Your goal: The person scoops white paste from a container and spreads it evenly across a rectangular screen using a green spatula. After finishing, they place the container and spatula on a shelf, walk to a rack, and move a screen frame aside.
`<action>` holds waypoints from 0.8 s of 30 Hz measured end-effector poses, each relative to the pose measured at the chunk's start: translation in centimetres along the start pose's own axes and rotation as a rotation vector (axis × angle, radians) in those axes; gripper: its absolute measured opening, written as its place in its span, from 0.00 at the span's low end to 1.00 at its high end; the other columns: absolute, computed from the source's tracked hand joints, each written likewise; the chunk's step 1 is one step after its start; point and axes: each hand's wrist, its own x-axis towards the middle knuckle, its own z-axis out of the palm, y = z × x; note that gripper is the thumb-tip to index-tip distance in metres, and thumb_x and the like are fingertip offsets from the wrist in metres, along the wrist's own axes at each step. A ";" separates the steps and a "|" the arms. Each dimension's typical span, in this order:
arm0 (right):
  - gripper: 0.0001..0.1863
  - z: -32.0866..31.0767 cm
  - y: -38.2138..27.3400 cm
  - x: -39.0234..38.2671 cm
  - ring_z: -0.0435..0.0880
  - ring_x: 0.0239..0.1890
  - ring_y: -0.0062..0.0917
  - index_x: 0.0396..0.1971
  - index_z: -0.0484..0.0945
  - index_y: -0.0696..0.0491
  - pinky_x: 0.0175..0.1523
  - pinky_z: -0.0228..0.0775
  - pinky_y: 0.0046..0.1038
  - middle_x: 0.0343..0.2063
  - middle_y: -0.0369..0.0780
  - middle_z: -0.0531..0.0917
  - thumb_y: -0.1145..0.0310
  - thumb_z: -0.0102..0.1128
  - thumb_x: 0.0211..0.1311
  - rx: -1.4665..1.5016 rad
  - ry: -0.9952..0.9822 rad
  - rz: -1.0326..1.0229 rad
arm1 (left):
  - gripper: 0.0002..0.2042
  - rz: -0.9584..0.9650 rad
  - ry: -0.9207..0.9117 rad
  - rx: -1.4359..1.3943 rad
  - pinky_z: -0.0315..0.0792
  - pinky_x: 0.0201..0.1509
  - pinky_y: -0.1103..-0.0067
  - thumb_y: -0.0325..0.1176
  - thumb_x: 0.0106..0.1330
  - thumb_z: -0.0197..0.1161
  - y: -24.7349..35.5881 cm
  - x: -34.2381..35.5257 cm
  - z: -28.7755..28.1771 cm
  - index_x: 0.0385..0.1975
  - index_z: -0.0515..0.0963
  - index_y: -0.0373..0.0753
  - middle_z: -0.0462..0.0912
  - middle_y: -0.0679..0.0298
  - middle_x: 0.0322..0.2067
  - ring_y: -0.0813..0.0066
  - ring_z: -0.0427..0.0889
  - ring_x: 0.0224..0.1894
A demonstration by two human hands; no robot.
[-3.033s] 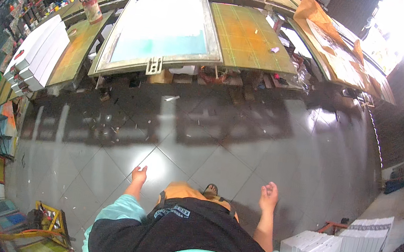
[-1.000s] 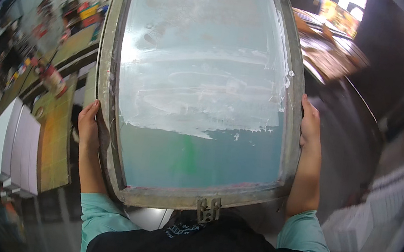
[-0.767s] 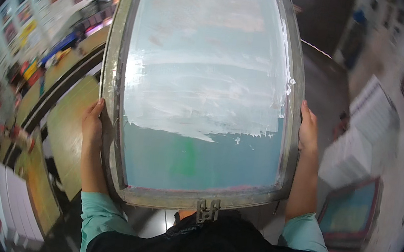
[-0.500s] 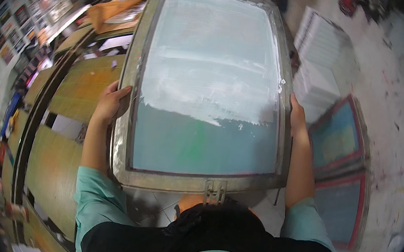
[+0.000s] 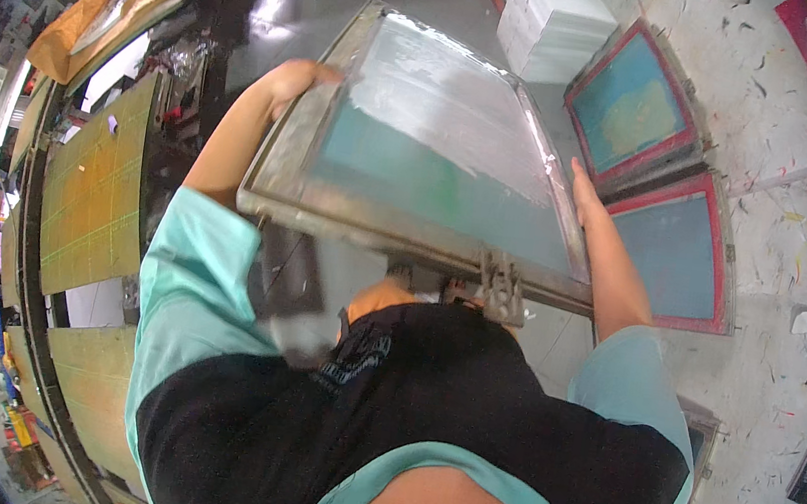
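Observation:
I carry a silk-screen printing frame [image 5: 293, 163] in front of my body, tilted, its far end leaning away to the upper left. White ink or paste covers the far part of its blue-green mesh [image 5: 385, 154], and a faint green patch shows nearer me. My left hand [image 5: 298, 86] is closed round the frame's left side, its fingers partly blurred. Against the opposite side lies my right hand [image 5: 586, 196], gripping the edge with its fingers partly hidden. A metal hinge bracket [image 5: 502, 286] sits on the near edge, close to my black shirt.
To the left runs a long rack of yellowish printing boards [image 5: 94, 184], with brown paper [image 5: 72, 35] at its far end. Two red-edged screens [image 5: 671, 250] lean against the paint-spotted wall [image 5: 779, 228] on the right. Stacked white blocks [image 5: 557, 24] stand beyond them.
The screen frame has tilted and turned, its near edge dropping to the right. My view has swung right, bringing the leaning screens and white stack farther up. Both hands keep their hold.

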 end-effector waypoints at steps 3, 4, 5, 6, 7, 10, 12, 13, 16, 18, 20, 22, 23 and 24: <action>0.32 2.7 1.7 6.2 0.70 0.51 0.31 0.54 0.64 0.56 0.56 0.57 0.31 0.51 0.44 0.71 0.44 0.33 0.62 -0.069 0.106 0.029 | 0.17 -0.203 -0.141 -0.392 0.72 0.35 0.70 0.41 0.57 0.53 -1.6 7.1 -2.3 0.38 0.73 0.33 0.78 0.56 0.31 0.66 0.77 0.28; 0.32 3.3 2.2 7.6 0.70 0.51 0.31 0.55 0.63 0.57 0.56 0.57 0.31 0.51 0.44 0.70 0.45 0.33 0.63 -0.098 0.177 0.008 | 0.16 -0.225 -0.177 -0.462 0.72 0.34 0.70 0.40 0.57 0.53 -3.4 9.5 -2.6 0.38 0.74 0.33 0.78 0.56 0.30 0.66 0.77 0.28; 0.31 2.4 4.0 11.1 0.69 0.53 0.31 0.55 0.63 0.57 0.57 0.56 0.31 0.52 0.44 0.69 0.47 0.32 0.64 -0.101 0.168 0.043 | 0.16 -0.248 -0.210 -0.534 0.72 0.34 0.69 0.40 0.57 0.53 -5.1 11.5 -3.2 0.37 0.74 0.34 0.78 0.56 0.30 0.65 0.77 0.27; 0.31 2.3 4.7 11.2 0.69 0.53 0.31 0.54 0.63 0.58 0.57 0.56 0.30 0.52 0.44 0.69 0.47 0.32 0.64 -0.109 0.205 0.049 | 0.16 -0.270 -0.208 -0.536 0.72 0.34 0.70 0.40 0.56 0.53 -6.1 12.4 -2.8 0.38 0.74 0.34 0.78 0.56 0.30 0.66 0.77 0.27; 0.31 2.1 5.5 11.0 0.68 0.54 0.32 0.54 0.63 0.59 0.57 0.55 0.30 0.52 0.45 0.69 0.48 0.31 0.64 -0.118 0.242 0.057 | 0.17 -0.293 -0.204 -0.539 0.72 0.34 0.70 0.41 0.56 0.53 -7.1 12.8 -2.3 0.39 0.73 0.34 0.78 0.57 0.30 0.66 0.77 0.27; 0.32 -1.1 8.4 12.4 0.65 0.56 0.32 0.54 0.63 0.60 0.59 0.53 0.31 0.53 0.46 0.68 0.46 0.34 0.63 -0.096 0.336 0.019 | 0.19 -0.340 -0.241 -0.653 0.72 0.36 0.73 0.43 0.57 0.53 -9.3 13.0 -1.1 0.42 0.72 0.35 0.78 0.58 0.33 0.67 0.77 0.32; 0.33 0.1 7.4 12.1 0.64 0.57 0.33 0.54 0.63 0.61 0.59 0.53 0.31 0.54 0.46 0.67 0.45 0.35 0.62 -0.090 0.420 -0.060 | 0.19 -0.340 -0.163 -0.791 0.72 0.38 0.72 0.43 0.58 0.52 -13.0 13.9 -1.6 0.44 0.71 0.35 0.77 0.58 0.35 0.68 0.77 0.34; 0.37 0.6 6.3 10.3 0.64 0.57 0.34 0.54 0.61 0.64 0.59 0.54 0.32 0.55 0.49 0.65 0.43 0.36 0.61 -0.159 0.429 -0.055 | 0.19 -0.324 -0.211 -0.858 0.72 0.39 0.72 0.42 0.59 0.52 -13.3 13.4 -1.5 0.44 0.71 0.35 0.77 0.58 0.36 0.68 0.77 0.35; 0.38 -2.5 7.6 12.0 0.71 0.51 0.32 0.51 0.65 0.63 0.55 0.59 0.30 0.48 0.47 0.73 0.40 0.36 0.60 -0.286 0.484 -0.006 | 0.19 -0.272 -0.344 -1.004 0.72 0.41 0.72 0.41 0.61 0.50 -14.5 11.6 -1.9 0.46 0.69 0.35 0.77 0.59 0.38 0.69 0.77 0.36; 0.39 -2.9 8.7 12.6 0.72 0.50 0.32 0.50 0.67 0.65 0.54 0.60 0.29 0.47 0.48 0.73 0.40 0.35 0.60 -0.356 0.607 0.019 | 0.18 -0.226 -0.407 -1.048 0.72 0.41 0.72 0.41 0.62 0.48 -15.6 10.9 -2.4 0.47 0.69 0.36 0.77 0.59 0.39 0.69 0.77 0.37; 0.41 -2.8 7.8 11.8 0.71 0.50 0.35 0.48 0.67 0.67 0.54 0.59 0.30 0.47 0.51 0.73 0.38 0.35 0.59 -0.384 0.646 0.033 | 0.19 -0.232 -0.361 -1.028 0.73 0.41 0.73 0.43 0.62 0.48 -14.8 9.2 -2.3 0.47 0.69 0.36 0.77 0.59 0.38 0.69 0.77 0.38; 0.45 -0.9 5.9 9.5 0.69 0.52 0.41 0.47 0.67 0.71 0.56 0.57 0.33 0.48 0.56 0.71 0.35 0.34 0.57 -0.348 0.599 0.043 | 0.22 -0.238 -0.304 -0.967 0.72 0.41 0.72 0.46 0.62 0.48 -14.9 8.2 -2.5 0.47 0.68 0.34 0.77 0.57 0.39 0.67 0.77 0.39; 0.45 -1.0 6.0 9.9 0.69 0.52 0.40 0.47 0.66 0.71 0.55 0.57 0.33 0.48 0.56 0.71 0.35 0.33 0.57 -0.351 0.605 0.058 | 0.24 -0.238 -0.284 -0.913 0.71 0.42 0.70 0.49 0.62 0.47 -15.4 8.3 -2.5 0.47 0.68 0.32 0.76 0.55 0.40 0.64 0.77 0.41; 0.46 -0.7 6.3 11.1 0.69 0.52 0.40 0.47 0.66 0.70 0.55 0.58 0.33 0.48 0.55 0.71 0.35 0.33 0.57 -0.348 0.612 0.075 | 0.27 -0.240 -0.266 -0.854 0.71 0.43 0.69 0.52 0.61 0.47 -16.2 8.9 -3.4 0.47 0.67 0.31 0.76 0.53 0.40 0.62 0.76 0.42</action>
